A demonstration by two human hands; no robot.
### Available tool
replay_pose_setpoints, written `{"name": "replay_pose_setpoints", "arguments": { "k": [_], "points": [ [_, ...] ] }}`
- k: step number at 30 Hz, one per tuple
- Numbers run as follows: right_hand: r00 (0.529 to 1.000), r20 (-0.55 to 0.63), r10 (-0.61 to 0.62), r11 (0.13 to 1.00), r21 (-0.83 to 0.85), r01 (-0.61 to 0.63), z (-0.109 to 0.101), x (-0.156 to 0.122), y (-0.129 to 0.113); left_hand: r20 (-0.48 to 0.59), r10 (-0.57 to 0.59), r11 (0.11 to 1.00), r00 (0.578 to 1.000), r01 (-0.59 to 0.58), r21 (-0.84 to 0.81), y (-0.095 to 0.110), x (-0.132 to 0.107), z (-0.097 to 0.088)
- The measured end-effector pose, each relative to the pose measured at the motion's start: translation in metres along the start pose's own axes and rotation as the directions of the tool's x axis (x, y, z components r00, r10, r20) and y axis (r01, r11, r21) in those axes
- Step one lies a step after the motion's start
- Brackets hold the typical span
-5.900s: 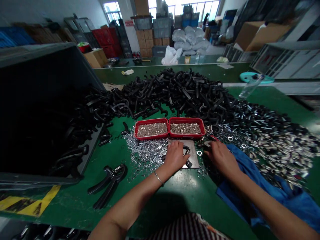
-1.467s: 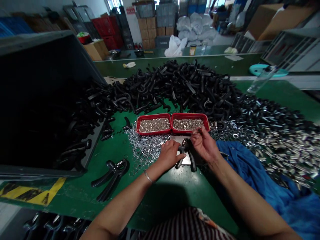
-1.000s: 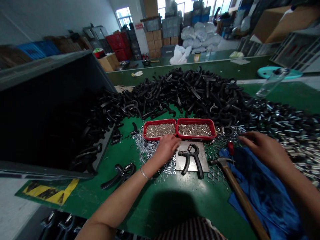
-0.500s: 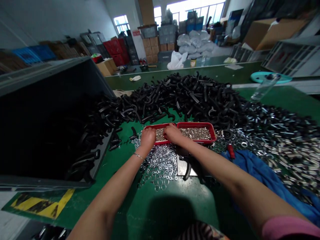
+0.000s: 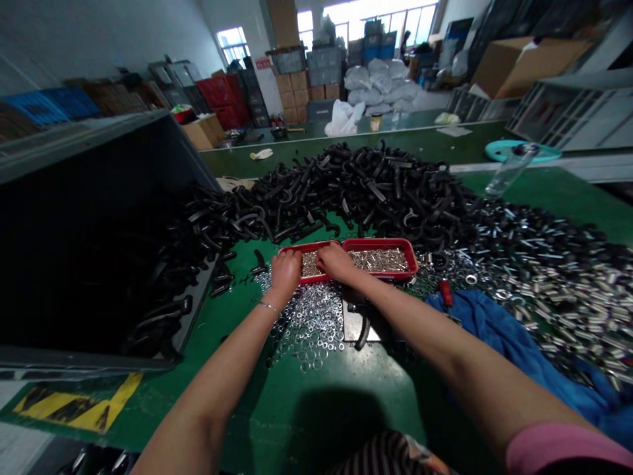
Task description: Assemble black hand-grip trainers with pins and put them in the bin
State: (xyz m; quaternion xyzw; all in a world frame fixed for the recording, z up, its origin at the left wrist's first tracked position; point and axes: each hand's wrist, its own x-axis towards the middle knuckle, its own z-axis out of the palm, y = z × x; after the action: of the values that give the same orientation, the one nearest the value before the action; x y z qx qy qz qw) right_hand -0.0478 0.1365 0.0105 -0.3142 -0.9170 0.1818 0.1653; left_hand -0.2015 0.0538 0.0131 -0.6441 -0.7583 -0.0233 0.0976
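Observation:
Both hands are at the left red tray (image 5: 321, 280), which holds many small metal pins (image 5: 309, 265). My left hand (image 5: 287, 270) is at its left end with the fingers curled; whatever it pinches is too small to make out. Over the tray's right part, my right hand (image 5: 335, 260) also has its fingers drawn together, their tips hidden among the pins. A second red tray (image 5: 414, 264) of small metal pieces adjoins on the right. Loose silver rings (image 5: 316, 323) spread in front of the trays. A curved black part (image 5: 363, 332) rests on a metal plate (image 5: 352, 324).
A big heap of black curved parts (image 5: 356, 185) rises behind the trays. On the left lies an open grey bin (image 5: 192, 310) with more of them. A blue cloth (image 5: 499, 336), a red-handled tool (image 5: 446, 292) and metal sleeves (image 5: 578, 310) are at the right.
The whole view has shifted slightly, so everything appears a little further left. Both hands stay at the left red tray with their fingers closed.

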Motion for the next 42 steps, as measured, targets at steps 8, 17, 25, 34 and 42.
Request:
{"name": "replay_pose_setpoints", "arguments": {
  "k": [8, 17, 25, 34, 42],
  "points": [
    [0.979, -0.147, 0.143, 0.909, 0.411, -0.071, -0.028, -0.017, 0.000, 0.030, -0.035, 0.996, 0.999, 0.038, -0.083, -0.002, 0.006, 0.005],
    [0.891, 0.047, 0.453, 0.463, 0.841, -0.280, -0.063, -0.169, 0.038, 0.007, 0.040, 0.970, 0.999, -0.037, -0.240, -0.010, 0.005, 0.014],
    [0.950, -0.195, 0.243, 0.905, 0.398, -0.150, -0.027, -0.200, 0.032, -0.093, 0.053, 0.962, 0.994, -0.075, -0.264, -0.009, 0.000, 0.010],
    [0.970, -0.241, -0.027, 0.998, 0.041, 0.038, -0.016, -0.198, 0.039, -0.194, -0.120, 0.682, 0.974, -0.061, -0.729, -0.007, -0.034, -0.001],
    [0.979, -0.153, -0.138, 0.975, -0.194, 0.107, -0.021, -0.199, 0.034, -0.026, 0.007, 0.463, 1.000, -0.026, -0.886, 0.048, -0.087, -0.018]
  ]
}}
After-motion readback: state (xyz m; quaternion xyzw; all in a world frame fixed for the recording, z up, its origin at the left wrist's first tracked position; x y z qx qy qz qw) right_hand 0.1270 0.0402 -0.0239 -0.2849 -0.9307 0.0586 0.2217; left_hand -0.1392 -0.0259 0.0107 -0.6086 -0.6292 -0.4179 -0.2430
